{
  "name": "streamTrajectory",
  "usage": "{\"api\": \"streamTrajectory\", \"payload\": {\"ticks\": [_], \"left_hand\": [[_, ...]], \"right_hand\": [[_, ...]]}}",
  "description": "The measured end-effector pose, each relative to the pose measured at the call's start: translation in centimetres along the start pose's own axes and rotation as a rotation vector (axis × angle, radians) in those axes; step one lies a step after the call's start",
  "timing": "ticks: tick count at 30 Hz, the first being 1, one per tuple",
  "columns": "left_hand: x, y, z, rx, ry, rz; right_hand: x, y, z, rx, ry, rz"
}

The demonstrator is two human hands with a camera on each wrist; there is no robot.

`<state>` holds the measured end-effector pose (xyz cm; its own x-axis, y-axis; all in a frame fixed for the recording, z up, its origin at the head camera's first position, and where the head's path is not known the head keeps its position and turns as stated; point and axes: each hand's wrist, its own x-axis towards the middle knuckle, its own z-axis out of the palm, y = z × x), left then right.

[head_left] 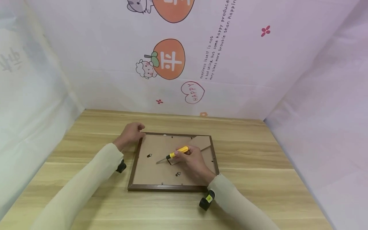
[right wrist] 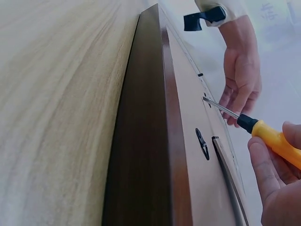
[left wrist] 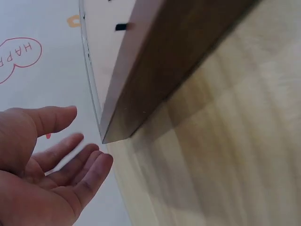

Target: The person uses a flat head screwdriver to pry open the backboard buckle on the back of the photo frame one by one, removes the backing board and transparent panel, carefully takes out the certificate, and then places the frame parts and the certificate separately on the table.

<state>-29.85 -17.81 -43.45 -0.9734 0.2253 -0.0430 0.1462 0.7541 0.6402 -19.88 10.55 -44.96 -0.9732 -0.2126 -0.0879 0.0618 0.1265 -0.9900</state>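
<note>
A brown picture frame [head_left: 169, 187] lies on the wooden table with its beige backing up. My right hand [head_left: 195, 162] grips a screwdriver [head_left: 179, 151] by its yellow and black handle, over the middle of the backing. The metal shaft [head_left: 161, 161] slants down to the left, its tip close over the board. At the far left corner of the frame is my left hand [head_left: 132, 132]; in the left wrist view its fingers [left wrist: 91, 176] are loosely bent with nothing between them. Black hangers [head_left: 149, 155] and small tabs sit on the backing.
A stand leg [head_left: 204, 142] lies across the backing toward the far right corner, partly behind my right hand. The wooden table [head_left: 253, 179] extends around the frame. Printed white sheeting [head_left: 230, 99] rises behind the table and along both sides.
</note>
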Motion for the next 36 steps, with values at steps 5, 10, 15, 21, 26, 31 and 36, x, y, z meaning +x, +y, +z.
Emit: {"api": "streamTrajectory", "payload": {"ticks": [5, 10, 15, 21, 26, 31, 36], "left_hand": [[0.8, 0.6, 0.4, 0.059, -0.025, 0.077], [0.8, 0.5, 1.0, 0.117, -0.004, 0.141], [1.0, -0.4, 1.4, 0.113, 0.033, 0.175], [0.7, -0.7, 1.6, 0.082, 0.047, 0.175], [0.2, -1.4, 1.5, 0.071, 0.063, 0.193], [-0.7, -2.1, 1.3, 0.077, 0.072, 0.2], [-2.1, -2.5, 1.2, 0.117, 0.09, 0.226]], "right_hand": [[-0.2, 0.1, -0.2, 0.022, -0.01, 0.002], [-0.3, 0.1, -0.1, 0.034, -0.013, -0.001], [-0.4, 0.0, -0.1, 0.04, -0.013, 0.004], [-0.4, 0.0, -0.3, 0.052, 0.001, 0.004], [-0.4, -0.2, -0.3, 0.049, -0.008, -0.007], [-0.5, -0.2, -0.3, 0.057, -0.022, -0.023], [-0.4, -0.2, -0.3, 0.058, -0.028, -0.041]]}}
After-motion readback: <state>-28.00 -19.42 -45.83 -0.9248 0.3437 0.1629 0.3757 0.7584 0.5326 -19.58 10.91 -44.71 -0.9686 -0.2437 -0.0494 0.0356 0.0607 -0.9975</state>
